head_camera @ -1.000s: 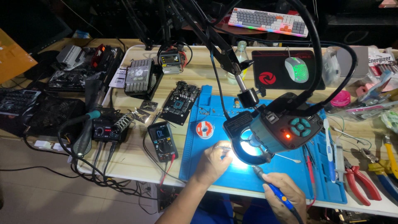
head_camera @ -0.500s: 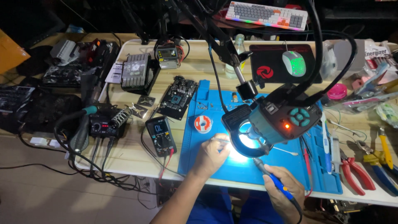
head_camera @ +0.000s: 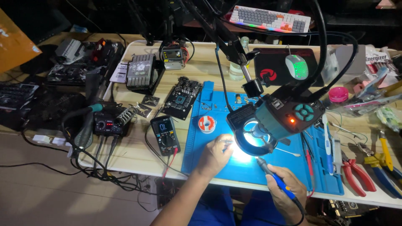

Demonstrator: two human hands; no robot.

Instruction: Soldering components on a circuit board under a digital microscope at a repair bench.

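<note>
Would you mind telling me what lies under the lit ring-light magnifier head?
Under the ring-light magnifier the blue mat glows brightly. The left hand reaches in, and the soldering pen in the right hand points there. The workpiece itself is hidden by glare and the head.

Wooden table (head_camera: 138, 155) (blue mat (head_camera: 209, 155), multimeter (head_camera: 165, 134))

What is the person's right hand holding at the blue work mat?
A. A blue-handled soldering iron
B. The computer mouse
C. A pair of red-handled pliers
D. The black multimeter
A. The right hand grips a blue-handled soldering iron, its tip aimed under the lit ring lamp; the red-handled pliers, multimeter and mouse lie untouched on the table.
</note>
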